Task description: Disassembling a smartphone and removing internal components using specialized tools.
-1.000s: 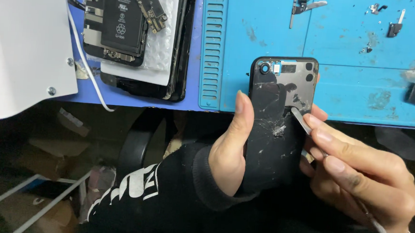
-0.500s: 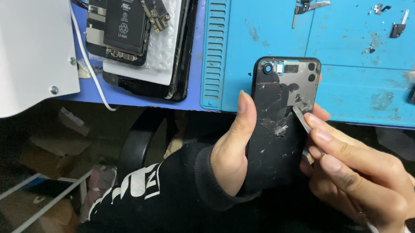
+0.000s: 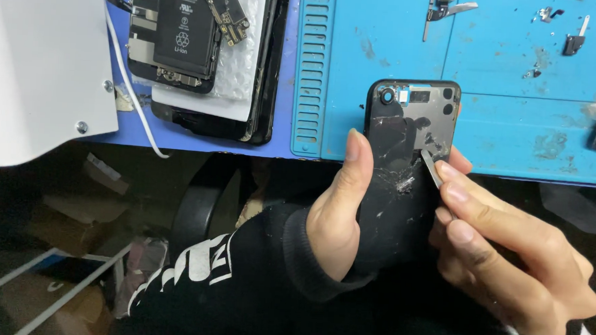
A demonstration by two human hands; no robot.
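Black phone shell [image 3: 403, 173] held upright over the near edge of a blue mat [image 3: 513, 83], thin metal blade [image 3: 432, 170] on its cracked inner face.

Left hand [image 3: 336, 210] wrapped around the shell's left side, thumb pressed along the edge, sleeve black with white print. Right hand [image 3: 511, 257] pinched on the blade, fingers close together, tip touching the shell just right of a patch of white scuffs. Camera hole at the shell's top left corner. Opened phone [image 3: 182, 36] with its battery exposed lying on bubble wrap at the upper left, well apart from the hands. White panel [image 3: 35, 58] beside it, white cable [image 3: 130, 97] trailing down between them. Small metal parts [image 3: 446, 7] scattered along the mat's far edge.
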